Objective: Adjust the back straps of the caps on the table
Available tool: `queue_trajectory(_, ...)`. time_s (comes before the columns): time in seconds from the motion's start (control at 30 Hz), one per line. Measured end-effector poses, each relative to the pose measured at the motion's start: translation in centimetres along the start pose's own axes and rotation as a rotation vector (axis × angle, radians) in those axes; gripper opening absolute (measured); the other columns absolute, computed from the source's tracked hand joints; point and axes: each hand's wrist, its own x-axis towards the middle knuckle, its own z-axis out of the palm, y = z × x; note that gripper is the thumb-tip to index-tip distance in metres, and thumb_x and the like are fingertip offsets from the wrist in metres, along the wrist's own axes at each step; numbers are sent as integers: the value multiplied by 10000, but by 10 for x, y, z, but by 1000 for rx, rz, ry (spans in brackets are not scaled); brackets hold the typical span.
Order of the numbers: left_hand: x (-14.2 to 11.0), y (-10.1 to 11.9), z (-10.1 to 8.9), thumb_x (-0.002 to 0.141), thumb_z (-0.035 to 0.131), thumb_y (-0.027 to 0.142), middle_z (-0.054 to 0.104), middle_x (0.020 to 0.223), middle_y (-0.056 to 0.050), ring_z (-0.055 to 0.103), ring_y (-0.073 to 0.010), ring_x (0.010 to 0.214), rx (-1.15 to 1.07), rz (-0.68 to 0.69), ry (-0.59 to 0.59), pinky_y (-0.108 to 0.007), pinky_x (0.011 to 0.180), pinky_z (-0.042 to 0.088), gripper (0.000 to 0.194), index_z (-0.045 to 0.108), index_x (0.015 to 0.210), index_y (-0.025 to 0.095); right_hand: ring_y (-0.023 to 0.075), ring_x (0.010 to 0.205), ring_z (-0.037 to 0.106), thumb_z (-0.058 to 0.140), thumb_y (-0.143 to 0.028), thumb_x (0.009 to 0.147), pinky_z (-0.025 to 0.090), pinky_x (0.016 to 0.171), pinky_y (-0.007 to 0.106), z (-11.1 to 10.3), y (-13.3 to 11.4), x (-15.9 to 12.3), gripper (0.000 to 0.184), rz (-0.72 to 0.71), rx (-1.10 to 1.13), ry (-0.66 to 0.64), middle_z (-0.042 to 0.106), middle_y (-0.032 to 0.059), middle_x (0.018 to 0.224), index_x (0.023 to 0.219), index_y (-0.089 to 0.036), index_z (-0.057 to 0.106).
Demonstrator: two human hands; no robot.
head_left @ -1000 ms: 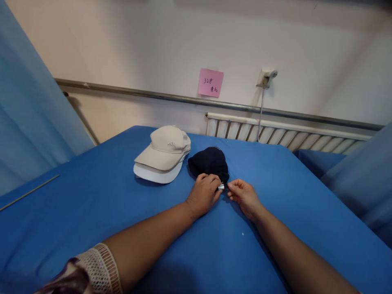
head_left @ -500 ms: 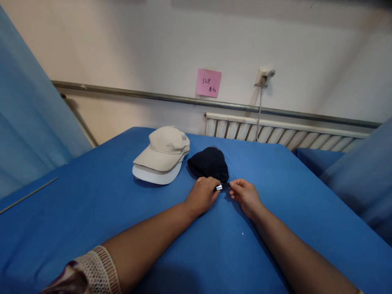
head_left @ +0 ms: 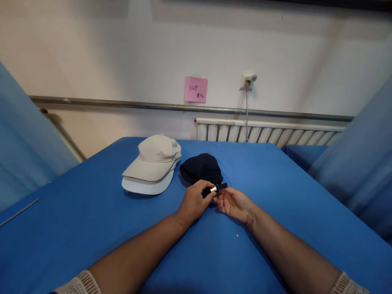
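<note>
A dark navy cap (head_left: 200, 168) lies on the blue-covered bed, its back strap (head_left: 222, 186) toward me. My left hand (head_left: 196, 201) is closed, pinching the strap beside a shiny metal buckle (head_left: 213, 189). The strap's loose end sticks out to the right past the buckle. Just under that end, my right hand (head_left: 234, 203) is turned partly palm up, its curled fingers against the strap and close to the left fingertips. Exactly what the right fingertips grip is partly hidden. Left of the dark cap, a beige cap (head_left: 155, 149) is stacked on a white cap (head_left: 150, 187).
The blue sheet (head_left: 122, 232) covers the bed. A thin stick (head_left: 20, 212) lies at the left. Behind are a metal rail (head_left: 137, 105), a radiator (head_left: 232, 131), a plugged-in socket (head_left: 247, 81) and a pink note (head_left: 196, 89). Blue curtains (head_left: 352, 163) hang at both sides.
The right hand has let go of the strap's tip, moved left beneath it and turned palm up. The buckle and strap now tilt up to the right. My view has shifted slightly.
</note>
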Motion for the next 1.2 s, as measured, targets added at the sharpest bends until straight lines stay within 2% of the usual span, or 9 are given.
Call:
queue_trajectory(0.1, -2, -2, 4, 801, 668, 192, 704, 933, -14, 659, -165, 876, 3, -40, 22, -311, 825, 523, 156, 667, 956, 207, 95, 596, 616, 682, -205, 821, 428, 485, 191, -2, -2, 3, 79, -157, 98, 32, 682, -5, 735, 880, -181, 634)
queue_trajectory(0.17, -2, -4, 6, 787, 674, 177, 704, 935, -15, 661, -167, 875, 6, -81, 47, -318, 824, 529, 174, 663, 959, 202, 91, 617, 609, 736, -168, 766, 410, 487, 190, -1, -2, 3, 158, -255, 98, 42, 675, -28, 755, 877, -207, 631)
queue_trajectory(0.33, 0, -10, 7, 790, 670, 174, 707, 967, -13, 666, -166, 903, -16, -108, 57, -325, 841, 534, 203, 661, 991, 206, 112, 810, 635, 758, -159, 737, 477, 698, 232, 3, 0, -2, 223, -343, -9, 15, 699, -10, 925, 929, -215, 659)
queue_trajectory(0.47, 0, -10, 6, 800, 663, 196, 712, 976, -20, 672, -172, 904, -38, -118, 69, -335, 842, 539, 205, 661, 1004, 207, 139, 904, 642, 771, -182, 731, 480, 795, 276, 5, 1, -3, 253, -361, -42, -17, 704, -4, 996, 953, -232, 660)
queue_trajectory(0.7, 0, -11, 7, 796, 661, 189, 708, 958, -24, 668, -173, 889, -23, -103, 65, -335, 829, 539, 190, 652, 986, 198, 157, 893, 672, 802, -184, 699, 473, 863, 313, 3, 4, -2, 359, -357, -112, -13, 716, 15, 958, 1017, -227, 641)
queue_trajectory(0.97, -1, -8, 5, 803, 651, 180, 673, 991, -35, 639, -179, 918, 43, -39, 14, -345, 837, 529, 210, 631, 1011, 204, 136, 853, 644, 835, -194, 651, 473, 839, 292, 8, 9, -2, 331, -405, -239, 30, 697, 22, 936, 926, -194, 651)
queue_trajectory(1.2, -2, -4, 4, 817, 640, 187, 669, 1033, -49, 637, -189, 960, 51, -5, -10, -360, 868, 527, 225, 629, 1042, 207, 139, 838, 637, 869, -233, 602, 470, 816, 299, 8, 10, -1, 383, -425, -264, 98, 694, 29, 924, 909, -188, 644)
